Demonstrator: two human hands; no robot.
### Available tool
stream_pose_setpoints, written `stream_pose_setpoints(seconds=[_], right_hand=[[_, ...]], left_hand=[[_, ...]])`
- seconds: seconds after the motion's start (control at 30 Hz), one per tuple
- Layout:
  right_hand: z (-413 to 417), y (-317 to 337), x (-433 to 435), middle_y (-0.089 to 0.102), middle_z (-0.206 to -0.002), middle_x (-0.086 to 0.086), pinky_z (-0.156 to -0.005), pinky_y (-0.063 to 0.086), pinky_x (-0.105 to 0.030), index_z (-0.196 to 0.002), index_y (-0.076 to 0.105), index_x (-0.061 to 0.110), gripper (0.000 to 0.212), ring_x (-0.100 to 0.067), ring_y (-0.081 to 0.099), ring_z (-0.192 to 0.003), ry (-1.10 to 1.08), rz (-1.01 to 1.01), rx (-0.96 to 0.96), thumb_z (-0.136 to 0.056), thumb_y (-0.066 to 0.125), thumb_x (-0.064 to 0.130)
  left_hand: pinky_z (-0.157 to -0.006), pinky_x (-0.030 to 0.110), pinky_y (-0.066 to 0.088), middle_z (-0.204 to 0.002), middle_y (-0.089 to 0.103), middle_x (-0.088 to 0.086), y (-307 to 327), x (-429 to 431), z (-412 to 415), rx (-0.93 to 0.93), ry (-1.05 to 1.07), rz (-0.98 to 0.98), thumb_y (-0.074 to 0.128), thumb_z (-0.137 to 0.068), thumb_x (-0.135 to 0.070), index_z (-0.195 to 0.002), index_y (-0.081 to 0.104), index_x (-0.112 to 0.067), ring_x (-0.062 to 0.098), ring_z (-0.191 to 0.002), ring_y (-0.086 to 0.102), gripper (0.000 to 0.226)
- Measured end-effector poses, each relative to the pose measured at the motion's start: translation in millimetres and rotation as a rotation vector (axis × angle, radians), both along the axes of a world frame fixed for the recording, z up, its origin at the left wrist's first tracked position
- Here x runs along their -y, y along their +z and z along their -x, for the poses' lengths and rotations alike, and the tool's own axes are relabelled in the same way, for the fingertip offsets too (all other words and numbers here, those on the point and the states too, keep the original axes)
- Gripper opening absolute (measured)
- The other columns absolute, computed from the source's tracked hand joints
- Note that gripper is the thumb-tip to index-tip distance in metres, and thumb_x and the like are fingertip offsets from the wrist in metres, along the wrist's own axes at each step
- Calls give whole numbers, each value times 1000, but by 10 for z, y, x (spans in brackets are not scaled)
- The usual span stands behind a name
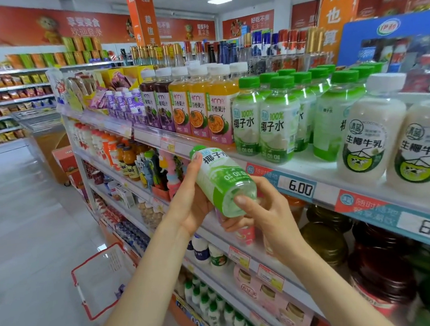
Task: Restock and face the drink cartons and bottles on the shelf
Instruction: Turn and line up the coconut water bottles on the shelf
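**Bottle held in front of the top shelf**

A tilted bottle sits between the left hand and the right hand, just before the shelf. On the shelf, juice bottles stand left, coconut-water bottles in the middle and milk bottles right. A basket sits on the floor, lower left.

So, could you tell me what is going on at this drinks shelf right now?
A person holds a green-capped coconut water bottle in both hands, just in front of the shelf. The left hand grips it near the cap and the right hand holds its base, so it is tilted, cap up and to the left. Matching bottles already stand on the shelf, beside white coconut milk bottles. The held one is not yet placed.
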State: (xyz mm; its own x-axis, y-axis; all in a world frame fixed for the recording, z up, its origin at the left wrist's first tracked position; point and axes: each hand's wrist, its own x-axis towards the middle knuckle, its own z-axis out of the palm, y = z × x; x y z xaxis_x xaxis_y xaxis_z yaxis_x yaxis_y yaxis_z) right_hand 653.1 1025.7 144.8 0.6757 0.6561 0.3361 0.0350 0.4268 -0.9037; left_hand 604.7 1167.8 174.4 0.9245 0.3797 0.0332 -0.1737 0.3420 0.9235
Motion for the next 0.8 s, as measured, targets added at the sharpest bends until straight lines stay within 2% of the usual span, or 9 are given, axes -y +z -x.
stream_pose_setpoints(seconds=[0.1, 0.27, 0.4, 0.43, 0.5, 0.53, 0.6, 0.7, 0.8], right_hand=[[24, 19, 9, 71, -80, -22, -57, 57, -33, -121, 51, 10, 41, -36, 68, -62, 16, 26, 44, -84, 68, 18], [43, 57, 20, 72, -82, -21, -59, 58, -32, -128, 49, 9, 49, -34, 70, -64, 12, 47, 77, -83, 64, 17], [25, 13, 33, 72, -95, -15, -60, 57, -28, -134, 47, 15, 48, -31, 71, -75, 33, 93, 92, -89, 57, 2], [14, 2, 33, 72, -99, -12, -60, 56, -24, -133, 48, 19, 48, -28, 72, -79, 32, 134, 105, -90, 55, -2], [-33, -30, 36, 71, -105, -2, -64, 54, -19, -127, 53, 30, 51, -18, 70, -88, 3, 235, 156, -89, 55, -5], [-71, -58, 44, 71, -106, 3, -68, 54, -19, -121, 55, 34, 53, -14, 69, -92, -26, 275, 177, -88, 55, -7], [-118, -90, 69, 70, -107, 5, -75, 54, -20, -114, 58, 35, 57, -13, 66, -98, -93, 291, 179, -84, 51, -13], [-145, -118, 89, 68, -110, 1, -78, 54, -23, -116, 60, 28, 50, -13, 64, -102, -151, 212, 157, -76, 49, 1], [-131, -128, 51, 65, -116, 7, -86, 52, -26, -121, 58, 37, 46, -9, 60, -109, -119, 243, 219, -77, 62, 26]], left_hand=[[-64, 30, 57, -90, 71, 8, -19, -25, 12, 4, -24, 10, 41, -85, -58, -111, 61, -11, 20, -77, 69, 58], [-64, 31, 58, -91, 71, 10, -26, -52, 27, -8, -24, -17, 36, -90, -57, -118, 58, -8, 21, -77, 68, 60], [-76, 40, 49, -95, 71, 7, -29, -84, 47, 11, 49, -62, 44, -88, -58, -111, 62, -16, 22, -82, 67, 52], [-81, 44, 45, -99, 71, 7, -30, -106, 48, 22, 84, -85, 53, -83, -61, -112, 62, -17, 24, -86, 67, 53], [-88, 49, 47, -112, 68, 12, -20, -142, 56, 35, 158, -146, 75, -58, -65, -119, 60, -13, 29, -98, 65, 82], [-87, 48, 51, -115, 67, 14, -26, -162, 60, 42, 178, -180, 81, -46, -65, -122, 58, -11, 30, -102, 64, 96], [-77, 39, 57, -109, 70, 9, -49, -201, 58, 72, 213, -234, 85, -34, -65, -116, 60, -12, 27, -99, 67, 101], [-66, 26, 54, -95, 72, -2, -29, -201, 68, 100, 277, -347, 88, -36, -56, -104, 62, -20, 13, -87, 69, 81], [-67, 22, 52, -93, 70, -5, 58, -114, 76, 126, 330, -486, 90, -51, -37, -103, 59, -22, 5, -82, 68, 63]])
